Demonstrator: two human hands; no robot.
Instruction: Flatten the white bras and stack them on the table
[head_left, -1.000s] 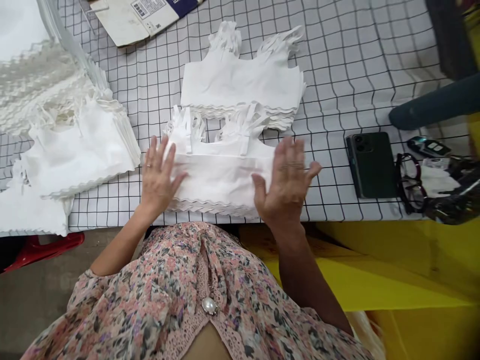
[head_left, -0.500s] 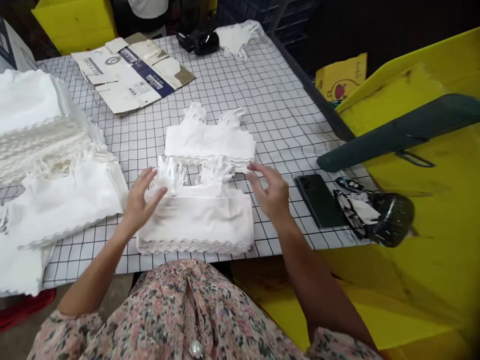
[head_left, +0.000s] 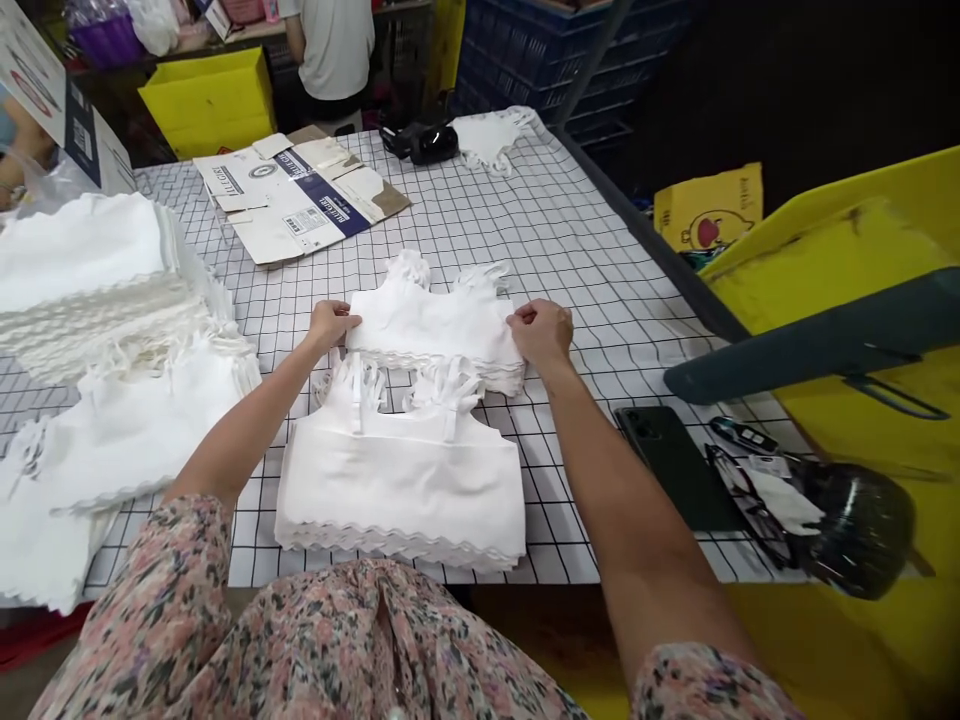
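Two stacks of white scallop-hemmed bra tops are lying in front of you on the grid-patterned tablecloth [head_left: 600, 270]. The far stack [head_left: 435, 325] and the near stack [head_left: 397, 490] are lined up one behind the other, with the near stack's straps reaching up to touch the far stack's hem.

Your left hand [head_left: 332, 325] is on the far stack's left edge, and your right hand [head_left: 541, 333] is on its right edge, so you are spanning that stack from both sides. Your fingers are drawn in narrow at those edges, but you cannot tell from this view whether they are pinching the fabric or only pressing on it. Your floral sleeves [head_left: 187, 530] are showing at the bottom of the view.

More white stacks [head_left: 142, 435] are piling up to your left, well apart from your left hand. Beyond your hands, a flattened carton [head_left: 300, 195], a black item [head_left: 420, 143] and a small white top [head_left: 487, 140] are lying on the cloth. To your right, a dark phone [head_left: 675, 465] is lying beside a pair of glasses [head_left: 742, 500]. Farther off, a person [head_left: 330, 50] is standing with their back to you near a yellow bin [head_left: 206, 100] and blue crates [head_left: 555, 60].
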